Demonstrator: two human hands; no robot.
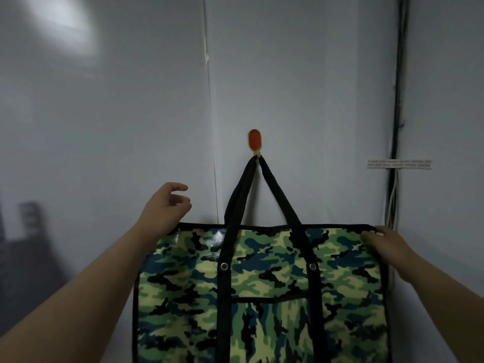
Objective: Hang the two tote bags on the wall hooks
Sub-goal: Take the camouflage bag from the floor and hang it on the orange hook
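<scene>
A green camouflage tote bag (pixel 262 292) with black trim hangs flat against the pale wall. Its black handles (pixel 272 189) meet at an orange wall hook (pixel 254 140) and loop over its peg. My left hand (pixel 165 205) hovers just above the bag's top left corner with fingers apart and curled, holding nothing. My right hand (pixel 385 241) rests on the top right corner, fingers over the black edge; a firm grip cannot be made out. Only one bag and one hook are in view.
A bundle of dark and white cables (pixel 396 127) runs down the wall at the right, held by a strip of white tape (pixel 399 164). A vertical panel seam (pixel 210 113) runs left of the hook. Dim shapes sit low at the far left.
</scene>
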